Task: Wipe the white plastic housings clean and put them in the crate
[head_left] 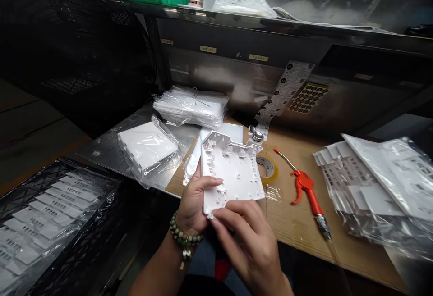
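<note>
A white moulded plastic plate point(233, 170) with ribs and clips on its upper face is held tilted above the near edge of the bench. My left hand point(193, 201), with a bead bracelet on the wrist, grips its left edge, thumb lying across the top. My right hand point(252, 237) pinches the plate's near lower corner with fingers closed on it. Under the plate lies a clear plastic bag point(192, 161).
A red air blow gun point(306, 188) and a tape roll point(269, 167) lie right of the plate on the cardboard-topped bench point(304, 228). Bagged white plates point(147, 145) lie left, a stack of bags point(191, 104) behind, more plates point(379, 183) right. A black crate point(50, 206) holds packed parts.
</note>
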`<state>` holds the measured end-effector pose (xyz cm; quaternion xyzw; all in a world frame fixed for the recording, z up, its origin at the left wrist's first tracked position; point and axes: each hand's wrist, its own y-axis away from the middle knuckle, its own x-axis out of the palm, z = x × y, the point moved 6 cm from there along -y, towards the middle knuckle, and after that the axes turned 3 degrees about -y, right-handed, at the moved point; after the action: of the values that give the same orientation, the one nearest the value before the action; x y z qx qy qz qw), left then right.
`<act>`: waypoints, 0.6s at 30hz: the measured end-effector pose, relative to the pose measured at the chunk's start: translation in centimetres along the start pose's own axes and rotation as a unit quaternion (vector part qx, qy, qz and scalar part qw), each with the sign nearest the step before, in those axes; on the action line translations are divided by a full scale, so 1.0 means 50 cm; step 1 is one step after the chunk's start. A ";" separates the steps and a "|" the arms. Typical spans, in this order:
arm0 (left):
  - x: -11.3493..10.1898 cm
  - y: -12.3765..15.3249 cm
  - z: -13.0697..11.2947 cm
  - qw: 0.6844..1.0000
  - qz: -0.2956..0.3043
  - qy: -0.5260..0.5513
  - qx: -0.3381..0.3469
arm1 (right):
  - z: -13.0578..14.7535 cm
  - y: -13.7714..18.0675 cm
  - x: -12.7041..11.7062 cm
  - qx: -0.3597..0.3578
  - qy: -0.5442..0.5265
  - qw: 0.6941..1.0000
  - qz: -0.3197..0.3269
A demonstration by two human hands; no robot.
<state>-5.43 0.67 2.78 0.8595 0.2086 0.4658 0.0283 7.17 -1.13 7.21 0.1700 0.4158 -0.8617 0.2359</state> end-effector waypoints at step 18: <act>-0.134 -0.006 -0.091 0.987 -0.158 -0.014 -0.018 | -0.141 0.099 -0.207 0.179 0.108 0.954 -0.214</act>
<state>-12.44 -2.30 -0.01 0.8217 0.3331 0.4467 0.1199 19.16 4.55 4.92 0.2091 0.3041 -0.9288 -0.0345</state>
